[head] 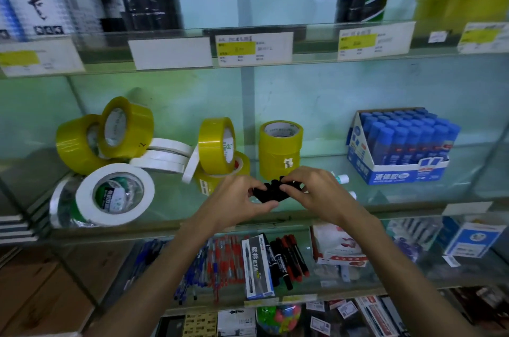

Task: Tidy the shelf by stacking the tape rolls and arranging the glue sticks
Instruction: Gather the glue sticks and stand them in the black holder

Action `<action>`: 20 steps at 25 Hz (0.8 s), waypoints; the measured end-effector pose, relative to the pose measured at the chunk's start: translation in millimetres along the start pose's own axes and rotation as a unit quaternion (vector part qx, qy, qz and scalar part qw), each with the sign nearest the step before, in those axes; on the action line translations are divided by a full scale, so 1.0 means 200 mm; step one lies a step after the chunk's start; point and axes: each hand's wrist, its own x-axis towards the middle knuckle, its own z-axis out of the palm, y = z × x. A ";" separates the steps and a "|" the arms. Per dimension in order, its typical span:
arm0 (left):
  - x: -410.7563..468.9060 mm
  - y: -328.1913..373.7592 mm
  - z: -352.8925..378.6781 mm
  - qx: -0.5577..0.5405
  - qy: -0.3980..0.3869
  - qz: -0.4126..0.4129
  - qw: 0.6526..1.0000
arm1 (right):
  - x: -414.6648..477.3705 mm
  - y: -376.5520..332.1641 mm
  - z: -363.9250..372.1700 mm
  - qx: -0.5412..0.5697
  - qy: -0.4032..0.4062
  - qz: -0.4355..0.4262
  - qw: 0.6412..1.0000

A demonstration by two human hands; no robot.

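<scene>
A black bundle (268, 191) of small round-ended pieces is held between both hands, just above the front part of the glass shelf (154, 226). What the pieces are cannot be told. The left hand (237, 199) grips its left end, with the thumb under it and the fingers curled round the far side. The right hand (314, 188) grips the right end from above, its fingers bent over the top and reaching toward the middle of the bundle.

Just behind the bundle stands a yellow stack (281, 149) of two tape rolls lying flat. To its left, an upright yellow roll (216, 143) stands on edge on a flat yellow roll (242, 167), and a thin white roll (190, 164) leans against them. Farther left lie a few flat white rolls (162, 156) in a low pile. Two tilted yellow rolls (125, 127) lean beside them, and a big white roll (115, 193) tilts up at the front of the shelf.

Just past the right hand, two loose white tubes (340, 178) lie on the glass, partly hidden by the fingers. Farther right, well apart from the hands, blue glue sticks (399, 138) stand upright in rows inside a blue-and-white box (399, 175).

On the shelf below lie pens (220, 256) and markers (289, 259).
</scene>
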 end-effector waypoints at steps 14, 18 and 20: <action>0.34 0.27 0.27 -0.006 -0.032 0.043 0.999 | -0.17 0.34 -0.21 -0.048 0.039 0.089 0.994; 0.45 0.33 0.28 0.051 -0.021 0.021 0.998 | -0.12 0.40 -0.23 -0.055 0.060 0.112 0.990; 0.51 0.34 0.28 0.081 -0.023 0.005 0.996 | -0.09 0.42 -0.24 -0.055 0.055 0.124 0.989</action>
